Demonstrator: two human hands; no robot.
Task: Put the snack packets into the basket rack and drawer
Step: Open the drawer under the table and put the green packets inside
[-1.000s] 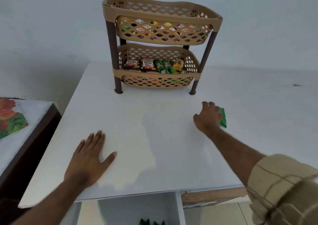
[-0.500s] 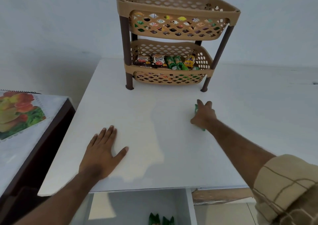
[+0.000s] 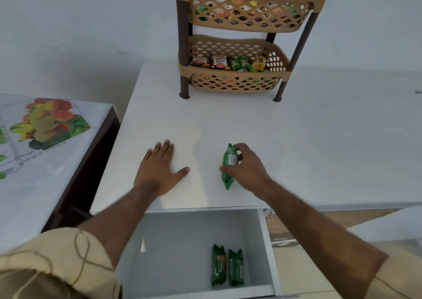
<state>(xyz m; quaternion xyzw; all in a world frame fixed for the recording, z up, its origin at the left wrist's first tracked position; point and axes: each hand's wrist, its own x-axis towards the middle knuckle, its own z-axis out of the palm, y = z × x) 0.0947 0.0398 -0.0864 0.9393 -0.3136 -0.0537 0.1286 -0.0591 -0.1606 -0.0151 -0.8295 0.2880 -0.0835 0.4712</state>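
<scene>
basket rack (image 3: 239, 79) behind, open drawer (image 3: 265, 241) below, fruit-print cloth (image 3: 45, 125) left

Likely a home: fruit-print tablecloth (image 3: 45, 125), basket rack (image 3: 242, 35).

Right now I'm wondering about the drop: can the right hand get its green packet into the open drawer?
Probably yes: the right hand grips the green packet near the table's front edge; the open drawer lies just below, nothing between.

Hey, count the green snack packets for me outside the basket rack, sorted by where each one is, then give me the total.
In the right hand, green packet: 1
In the open drawer, green packets: 2
Total: 3
</scene>
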